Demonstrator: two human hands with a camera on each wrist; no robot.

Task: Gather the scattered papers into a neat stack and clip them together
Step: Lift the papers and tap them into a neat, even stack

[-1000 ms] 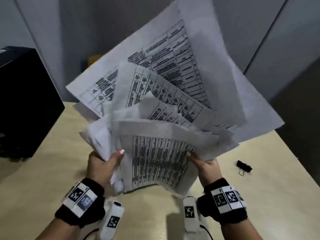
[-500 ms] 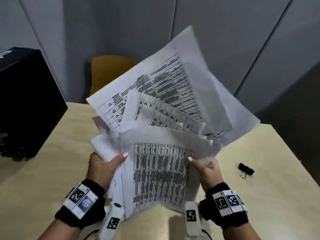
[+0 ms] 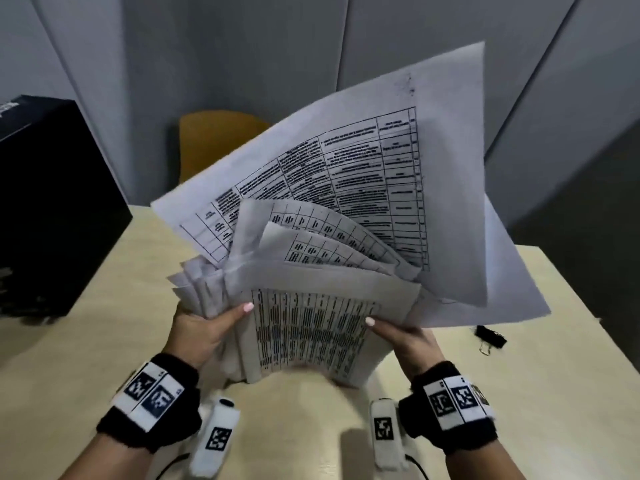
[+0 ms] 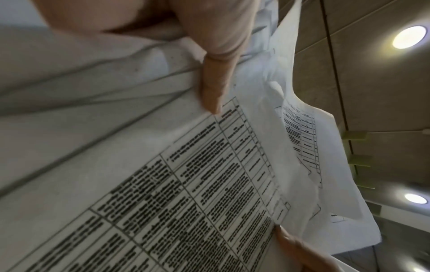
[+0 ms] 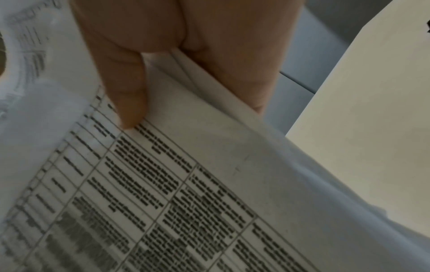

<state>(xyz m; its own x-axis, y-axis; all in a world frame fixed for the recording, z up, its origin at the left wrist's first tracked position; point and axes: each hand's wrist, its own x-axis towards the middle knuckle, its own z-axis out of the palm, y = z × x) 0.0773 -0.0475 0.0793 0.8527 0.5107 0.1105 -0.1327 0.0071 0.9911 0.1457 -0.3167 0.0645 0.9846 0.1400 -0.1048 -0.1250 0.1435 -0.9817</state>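
Several white papers (image 3: pixel 346 209) printed with tables fan out unevenly, held upright above the beige table (image 3: pixel 104 323). My left hand (image 3: pixel 204 327) grips their left edge, thumb on the front sheet. My right hand (image 3: pixel 401 336) grips the right edge the same way. The lower edge of the bundle hangs just over the tabletop. In the left wrist view my left hand (image 4: pixel 216 60) has its thumb pressed on the papers (image 4: pixel 186 184). In the right wrist view my right hand (image 5: pixel 177 60) pinches the papers (image 5: pixel 186 184) between thumb and fingers. A black binder clip (image 3: pixel 490 337) lies on the table to the right.
A large black box (image 3: pixel 52 209) stands on the table's left side. A yellow chair back (image 3: pixel 214 143) shows behind the table's far edge, in front of grey wall panels. The table's right edge runs close past the clip.
The fanned papers have been lowered and tilted more to the right, with the big back sheet swinging out. Both hands keep their grip in about the same place.
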